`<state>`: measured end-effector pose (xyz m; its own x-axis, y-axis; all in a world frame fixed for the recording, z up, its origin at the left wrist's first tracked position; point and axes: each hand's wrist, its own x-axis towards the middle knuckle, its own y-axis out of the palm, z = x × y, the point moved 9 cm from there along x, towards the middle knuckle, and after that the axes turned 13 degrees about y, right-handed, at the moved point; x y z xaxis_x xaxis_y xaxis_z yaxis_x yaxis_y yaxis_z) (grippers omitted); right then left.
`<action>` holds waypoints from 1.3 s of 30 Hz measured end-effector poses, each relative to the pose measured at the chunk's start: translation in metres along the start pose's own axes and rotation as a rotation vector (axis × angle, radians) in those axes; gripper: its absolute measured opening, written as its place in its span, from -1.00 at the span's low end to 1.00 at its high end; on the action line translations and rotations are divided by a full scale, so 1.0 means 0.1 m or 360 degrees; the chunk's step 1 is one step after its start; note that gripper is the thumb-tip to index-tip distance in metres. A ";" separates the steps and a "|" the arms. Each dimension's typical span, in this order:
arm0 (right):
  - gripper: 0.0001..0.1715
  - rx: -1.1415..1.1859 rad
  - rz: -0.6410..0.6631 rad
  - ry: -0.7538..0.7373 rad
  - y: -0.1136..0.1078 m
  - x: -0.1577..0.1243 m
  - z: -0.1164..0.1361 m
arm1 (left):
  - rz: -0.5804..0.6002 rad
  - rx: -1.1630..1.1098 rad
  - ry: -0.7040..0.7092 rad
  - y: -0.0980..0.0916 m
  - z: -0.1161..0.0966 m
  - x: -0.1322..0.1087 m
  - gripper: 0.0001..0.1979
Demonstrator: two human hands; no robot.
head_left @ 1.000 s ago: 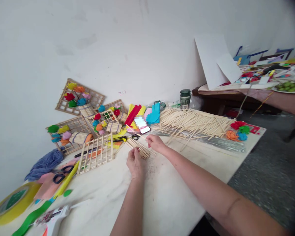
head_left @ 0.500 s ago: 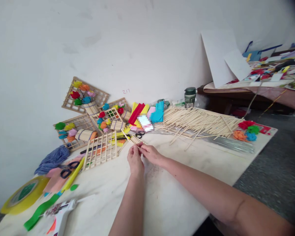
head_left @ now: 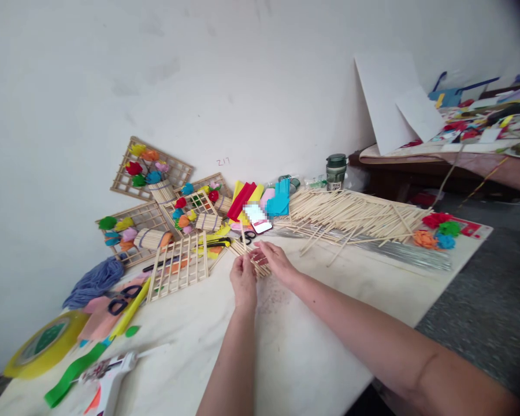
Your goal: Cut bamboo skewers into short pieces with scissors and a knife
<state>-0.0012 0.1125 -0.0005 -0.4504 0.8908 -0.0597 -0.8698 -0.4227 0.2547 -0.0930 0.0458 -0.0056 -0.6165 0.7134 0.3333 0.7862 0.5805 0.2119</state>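
My left hand (head_left: pixel 242 280) pinches a thin wooden stick (head_left: pixel 243 240) that points up and away from me. Just right of it, my right hand (head_left: pixel 274 260) rests with fingers curled on a small bundle of short sticks (head_left: pixel 255 261) lying on the white table (head_left: pixel 312 341). A wooden lattice panel (head_left: pixel 178 266) lies flat to the left of both hands. Black-handled scissors (head_left: pixel 248 236) and a phone (head_left: pixel 260 219) sit just beyond the hands.
A big heap of long sticks (head_left: pixel 355 214) and metal wires (head_left: pixel 398 251) fills the right of the table, with paper flowers (head_left: pixel 437 231) at its end. Finished lattice frames with flowers (head_left: pixel 149 173) lean on the wall. Glue gun (head_left: pixel 108 375), tape roll (head_left: pixel 43 344), blue yarn (head_left: pixel 93 280) lie left.
The right hand came back from the far sticks to the left hand, then settled onto the small bundle. The left hand now holds one stick raised upright.
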 end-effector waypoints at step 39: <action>-0.58 -0.0376 0.0146 0.0070 0.34 -0.25 -0.27 | -0.0767 0.1925 0.0089 -2.26 -0.93 0.79 -0.68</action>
<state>-0.0247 0.0715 -0.0165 -0.5334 0.8411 -0.0899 -0.8455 -0.5331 0.0290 -0.3152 -0.0653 0.0584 -0.7986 0.3354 0.4997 -0.0661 0.7765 -0.6267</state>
